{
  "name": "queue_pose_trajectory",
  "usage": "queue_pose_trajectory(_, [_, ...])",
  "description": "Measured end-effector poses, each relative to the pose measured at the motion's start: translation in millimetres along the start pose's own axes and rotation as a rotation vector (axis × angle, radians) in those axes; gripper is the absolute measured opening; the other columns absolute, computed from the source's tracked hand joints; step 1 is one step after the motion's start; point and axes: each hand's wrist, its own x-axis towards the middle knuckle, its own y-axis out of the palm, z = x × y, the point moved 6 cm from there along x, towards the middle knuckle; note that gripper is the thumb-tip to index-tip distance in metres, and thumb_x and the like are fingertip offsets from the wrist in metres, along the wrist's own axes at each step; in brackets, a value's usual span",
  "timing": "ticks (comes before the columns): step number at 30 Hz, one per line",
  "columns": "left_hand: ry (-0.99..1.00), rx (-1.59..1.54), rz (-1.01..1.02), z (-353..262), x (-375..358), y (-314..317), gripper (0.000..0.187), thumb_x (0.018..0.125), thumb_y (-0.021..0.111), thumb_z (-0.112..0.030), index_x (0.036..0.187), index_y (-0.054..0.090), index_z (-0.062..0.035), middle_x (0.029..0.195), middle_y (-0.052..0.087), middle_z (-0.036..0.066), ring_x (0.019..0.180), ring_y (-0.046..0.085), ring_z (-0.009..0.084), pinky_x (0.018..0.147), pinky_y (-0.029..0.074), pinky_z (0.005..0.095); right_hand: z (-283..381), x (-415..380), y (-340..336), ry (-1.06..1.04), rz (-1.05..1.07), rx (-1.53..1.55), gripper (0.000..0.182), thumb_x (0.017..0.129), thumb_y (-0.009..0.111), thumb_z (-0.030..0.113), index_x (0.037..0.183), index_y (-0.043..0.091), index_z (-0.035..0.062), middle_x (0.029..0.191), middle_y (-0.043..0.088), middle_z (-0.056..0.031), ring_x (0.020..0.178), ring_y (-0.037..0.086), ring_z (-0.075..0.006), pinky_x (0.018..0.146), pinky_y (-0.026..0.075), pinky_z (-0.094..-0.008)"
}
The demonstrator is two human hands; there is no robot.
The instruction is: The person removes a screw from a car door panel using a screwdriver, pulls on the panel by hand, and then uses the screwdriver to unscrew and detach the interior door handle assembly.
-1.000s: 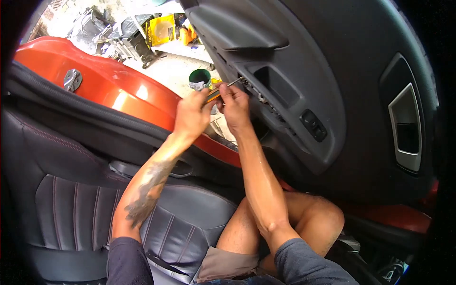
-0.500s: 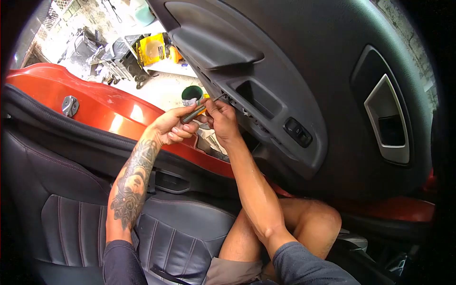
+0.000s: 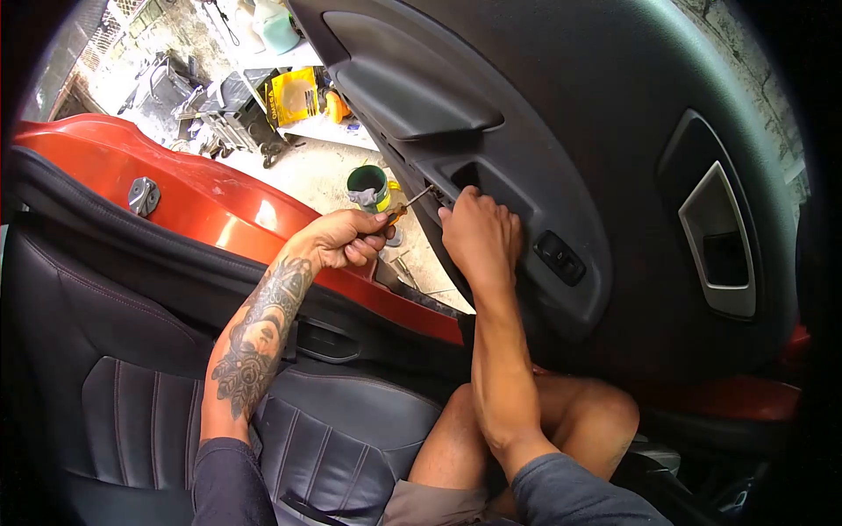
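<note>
Grip: left hand (image 3: 338, 238) clenched round screwdriver (image 3: 402, 210), shaft tip at front edge of door panel (image 3: 561, 131). Green can (image 3: 368, 187) on ground just behind. Right hand (image 3: 478, 235) curled over lip of panel pocket (image 3: 491, 186), fingers inside. Switch (image 3: 560, 257) just right of it.

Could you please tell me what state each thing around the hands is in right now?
screwdriver: gripped in the left hand, tip at the door panel's recess.
right hand: gripping the edge of the pull recess.
door panel: on the door, which stands open.
window switch: seated in the panel.
green can: upright on the ground outside.
seat: occupied by the person.
</note>
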Motion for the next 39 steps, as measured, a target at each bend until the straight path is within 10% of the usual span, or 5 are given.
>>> queue_pose_trajectory(7, [0.86, 1.32, -0.889, -34, -42, 51, 0.02, 0.081, 0.066, -0.013, 0.084, 0.061, 0.0059, 0.07, 0.059, 0.03, 0.077, 0.063, 0.0436, 0.064, 0.05, 0.0468, 2, -2, 2, -0.032, -0.022, -0.04, 0.034, 0.088, 0.06, 0.031, 0.098, 0.06, -0.0016, 0.092, 0.068, -0.0216, 0.09, 0.065, -0.0375, 0.081, 0.049, -0.0465])
queue_pose_trajectory(11, [1.355, 1.548, -0.87, -1, -35, 51, 0.029, 0.081, 0.061, -0.002, 0.109, 0.055, 0.0018, 0.081, 0.058, 0.022, 0.071, 0.06, 0.0416, 0.062, 0.05, 0.047, 5, -7, 1, -0.109, -0.074, -0.122, 0.031, 0.088, 0.062, 0.027, 0.098, 0.06, -0.0022, 0.089, 0.068, -0.018, 0.085, 0.069, -0.0318, 0.074, 0.053, -0.0402])
queue_pose_trajectory(16, [1.406, 1.505, -0.999, -21, -41, 39, 0.03, 0.081, 0.064, -0.002, 0.109, 0.059, 0.0062, 0.078, 0.063, 0.018, 0.074, 0.066, 0.0327, 0.062, 0.052, 0.041, 3, -7, 1, -0.145, -0.082, -0.15, 0.031, 0.089, 0.06, 0.029, 0.099, 0.059, -0.0006, 0.089, 0.068, -0.0181, 0.081, 0.069, -0.0317, 0.072, 0.054, -0.0395])
queue_pose_trajectory(25, [0.266, 0.311, -0.148, -49, -21, 20, 0.022, 0.093, 0.057, -0.02, 0.097, 0.059, 0.0014, 0.056, 0.032, -0.008, 0.041, 0.021, -0.0002, 0.034, 0.013, 0.0174, 0, -6, 3, -0.085, -0.055, -0.097, 0.033, 0.089, 0.059, 0.032, 0.096, 0.058, -0.0001, 0.089, 0.067, -0.0208, 0.082, 0.067, -0.0364, 0.074, 0.052, -0.0457])
queue_pose_trajectory(39, [0.52, 0.392, -0.193, -15, -2, 11, 0.031, 0.094, 0.06, -0.026, 0.109, 0.06, 0.0008, 0.07, 0.053, 0.0, 0.044, 0.034, 0.001, 0.036, 0.019, 0.0174, 4, -6, 2, -0.041, -0.071, -0.183, 0.033, 0.089, 0.058, 0.034, 0.095, 0.059, 0.0022, 0.089, 0.068, -0.0181, 0.084, 0.067, -0.036, 0.074, 0.052, -0.0462])
